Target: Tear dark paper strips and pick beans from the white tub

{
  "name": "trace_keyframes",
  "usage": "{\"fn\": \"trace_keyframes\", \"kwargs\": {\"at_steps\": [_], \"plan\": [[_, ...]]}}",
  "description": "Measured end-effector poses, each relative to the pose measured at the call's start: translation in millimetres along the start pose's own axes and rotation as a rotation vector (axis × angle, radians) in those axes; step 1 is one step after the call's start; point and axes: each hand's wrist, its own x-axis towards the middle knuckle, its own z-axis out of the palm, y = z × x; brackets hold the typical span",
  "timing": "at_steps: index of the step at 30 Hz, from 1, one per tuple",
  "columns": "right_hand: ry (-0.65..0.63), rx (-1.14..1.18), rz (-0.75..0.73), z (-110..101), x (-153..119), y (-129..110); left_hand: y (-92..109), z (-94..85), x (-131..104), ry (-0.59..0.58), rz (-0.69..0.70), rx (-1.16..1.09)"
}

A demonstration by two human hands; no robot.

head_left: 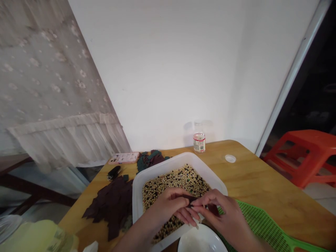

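Observation:
Over the front of a white plastic tray (138, 175), my two hands meet, both with fingers closed. My left hand (173, 203) pinches one end of a small dark brown flat piece (193, 198), and my right hand (220, 208) grips its other side. The fingers hide much of the piece, so its exact kind cannot be told. Inside the tray lie a great many small beige and black balls (173, 180), like beans or beads. A white bowl (202, 241) sits just below my hands. Left of the tray is a loose heap of similar dark brown pieces (115, 199).
Dark green pieces (149, 161) lie behind the tray, near a phone (124, 158) and a black key fob (113, 172). A clear jar (199, 141) stands by the wall, its white lid (230, 159) to the right. A green mesh basket (265, 224) extends rightward. An orange stool (307, 154) stands beyond.

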Motion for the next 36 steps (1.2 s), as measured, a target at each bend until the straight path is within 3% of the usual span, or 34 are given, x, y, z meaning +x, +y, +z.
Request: {"fn": "trace_keyframes", "kwargs": {"at_steps": [12, 36], "plan": [[-0.047, -0.025, 0.013, -1.0, 0.0, 2.6, 2.1, 1.5, -1.8, -0.001, 0.007, -0.003], [0.002, -0.023, 0.007, 0.1, 2.4, -2.7, 3.4, 2.0, -2.4, 0.006, 0.006, 0.002]]}}
